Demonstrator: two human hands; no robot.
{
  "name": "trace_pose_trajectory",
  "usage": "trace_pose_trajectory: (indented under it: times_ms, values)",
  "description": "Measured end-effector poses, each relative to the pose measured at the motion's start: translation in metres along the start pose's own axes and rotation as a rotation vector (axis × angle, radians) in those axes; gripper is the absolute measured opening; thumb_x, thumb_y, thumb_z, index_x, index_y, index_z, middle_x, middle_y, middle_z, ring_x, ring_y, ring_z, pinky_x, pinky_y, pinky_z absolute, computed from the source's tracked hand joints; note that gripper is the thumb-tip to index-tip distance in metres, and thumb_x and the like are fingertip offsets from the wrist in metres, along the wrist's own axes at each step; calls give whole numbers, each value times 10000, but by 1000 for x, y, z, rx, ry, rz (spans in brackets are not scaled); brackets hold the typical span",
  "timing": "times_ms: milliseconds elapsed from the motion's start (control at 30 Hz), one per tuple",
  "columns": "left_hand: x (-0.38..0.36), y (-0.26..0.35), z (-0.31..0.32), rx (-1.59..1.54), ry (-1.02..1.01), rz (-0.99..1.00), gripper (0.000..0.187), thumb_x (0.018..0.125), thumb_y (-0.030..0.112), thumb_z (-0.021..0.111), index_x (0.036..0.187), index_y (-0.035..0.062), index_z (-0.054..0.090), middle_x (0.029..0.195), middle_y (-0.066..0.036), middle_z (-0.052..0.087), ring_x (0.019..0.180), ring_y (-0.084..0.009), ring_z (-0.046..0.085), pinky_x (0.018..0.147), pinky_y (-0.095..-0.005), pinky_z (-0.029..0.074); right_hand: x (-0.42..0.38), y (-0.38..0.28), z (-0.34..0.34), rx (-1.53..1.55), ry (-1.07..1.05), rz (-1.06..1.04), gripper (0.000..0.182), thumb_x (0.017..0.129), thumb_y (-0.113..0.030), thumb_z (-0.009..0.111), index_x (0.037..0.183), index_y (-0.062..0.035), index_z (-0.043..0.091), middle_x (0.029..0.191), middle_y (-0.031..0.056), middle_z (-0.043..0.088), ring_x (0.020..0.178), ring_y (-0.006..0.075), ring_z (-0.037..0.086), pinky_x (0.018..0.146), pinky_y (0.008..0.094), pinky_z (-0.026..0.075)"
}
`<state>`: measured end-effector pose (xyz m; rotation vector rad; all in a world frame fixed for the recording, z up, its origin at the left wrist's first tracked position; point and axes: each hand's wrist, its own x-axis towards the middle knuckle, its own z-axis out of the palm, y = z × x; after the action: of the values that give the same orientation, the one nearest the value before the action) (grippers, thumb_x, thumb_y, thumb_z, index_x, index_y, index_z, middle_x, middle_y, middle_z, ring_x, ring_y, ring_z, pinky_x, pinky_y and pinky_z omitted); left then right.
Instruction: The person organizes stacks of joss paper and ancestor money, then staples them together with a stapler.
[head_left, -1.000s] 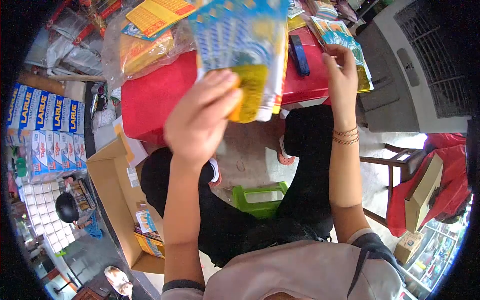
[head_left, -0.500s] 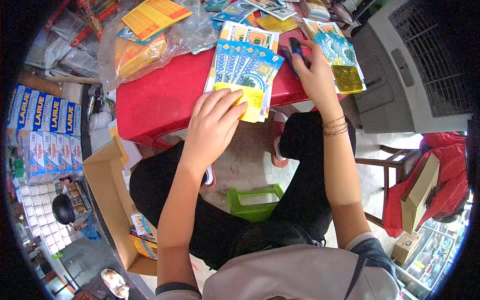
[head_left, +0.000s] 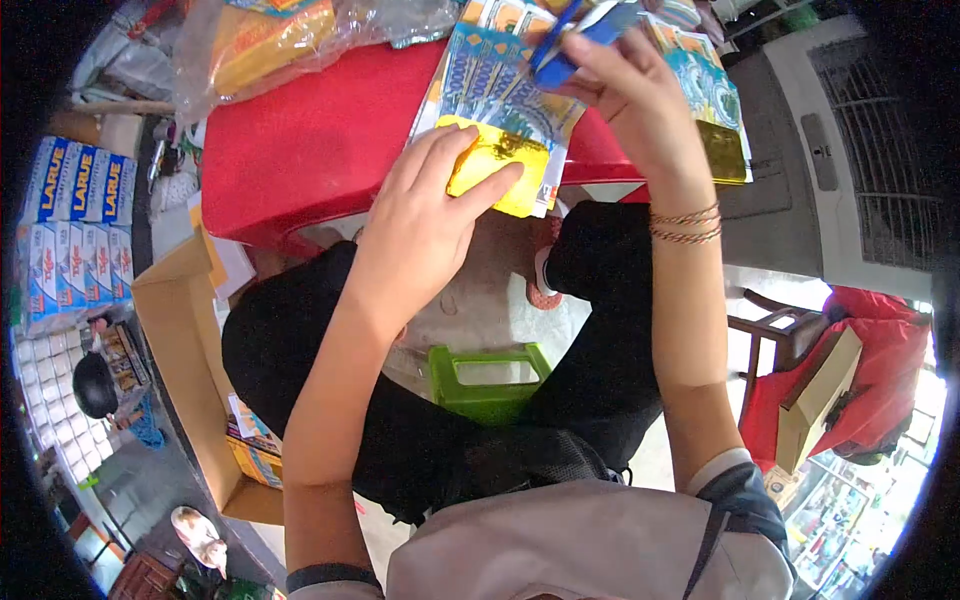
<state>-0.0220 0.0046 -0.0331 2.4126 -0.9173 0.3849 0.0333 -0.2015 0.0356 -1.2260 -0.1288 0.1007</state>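
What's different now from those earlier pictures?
The right hand left the other bundle, took hold of the blue tool that lay on the red table and moved it left, over the fanned bundle. The left hand lowered that bundle onto the table. Unchanged: left hand at its gold piece, other bundle in place.

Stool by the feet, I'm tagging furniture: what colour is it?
The stool is bright green, best seen in the head view.
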Motion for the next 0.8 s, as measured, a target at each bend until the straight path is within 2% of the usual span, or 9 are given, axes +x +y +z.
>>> trace_pose_trajectory:
  times_ms: [167, 233, 267, 333, 367, 467, 633, 700, 800]
  values:
    - [-1, -1, -2, -15, -29, -18, 516, 743, -63, 580, 1191, 186, 635, 1226, -159, 508, 1170, -346, 499, 1025, -434, 417, 2, 19, 12, -234, -87, 134, 427, 862, -81, 699, 1239, 3, 517, 1055, 27, 636, 953, 111, 590, 867, 271, 477]
    - [0, -1, -2, -15, -28, -26, 510, 745, -62, 581, 1186, 187, 642, 1221, -159, 510, 1167, -344, 501, 1023, -434, 418, 4, 12, 32, -216, 116, 204, 387, 865, -128, 712, 1178, 5, 528, 936, 26, 641, 813, 96, 600, 740, 238, 496]
    - [-1, -1, -1, -23, -23, -29, 506, 748, -61, 582, 1183, 188, 647, 1222, -159, 510, 1166, -341, 503, 1020, -432, 419, 6, 13, 24, -219, 116, 215, 387, 865, -128, 712, 1178, 5, 528, 936, 26, 641, 813, 96, 600, 740, 238, 496]
    - [-2, -1, 0, -35, -20, -43, 502, 750, -60, 584, 1181, 190, 652, 1222, -159, 511, 1165, -339, 505, 1017, -430, 420, 12, 10, 10, -306, -169, 251, 373, 865, -164, 719, 1129, 4, 517, 800, 16, 609, 628, 77, 562, 572, 210, 467]
    - [-2, -1, 0, -38, -9, -42, 497, 752, -59, 583, 1178, 187, 654, 1223, -156, 512, 1165, -337, 506, 1014, -426, 421, 9, 27, 11, -279, -23, 163, 358, 873, -193, 713, 1095, -4, 506, 716, 6, 564, 500, 66, 493, 457, 199, 403]
    - [-3, 0, 0, -44, 2, -57, 491, 753, -61, 581, 1174, 180, 656, 1225, -150, 513, 1167, -329, 507, 1008, -419, 424, 10, 24, 14, -202, 82, 341, 370, 912, -257, 661, 1100, 16, 496, 727, 24, 580, 492, 81, 524, 453, 208, 425]
    - [-6, -1, 2, -40, 14, -64, 484, 755, -66, 575, 1170, 169, 657, 1228, -143, 514, 1170, -316, 508, 1003, -409, 428, 14, 30, 15, -310, 129, 289, 378, 911, -226, 655, 1113, 42, 481, 706, 29, 591, 450, 81, 545, 397, 192, 425]
    - [-6, -2, 3, 14, 7, -29, 351, 794, 97, 606, 1134, 156, 666, 1223, -141, 530, 1200, -293, 488, 1016, -401, 422, 14, 30, 17, -338, 130, 284, 390, 906, -229, 662, 1117, 42, 477, 696, 29, 590, 442, 83, 545, 386, 192, 422]
    - [-7, -2, 3, 30, 14, -29, 351, 791, 91, 614, 1133, 152, 666, 1215, -141, 529, 1196, -288, 490, 1018, -394, 421, 13, 30, 20, -398, 126, 276, 419, 895, -236, 678, 1126, 44, 469, 674, 30, 589, 428, 86, 543, 370, 192, 417]
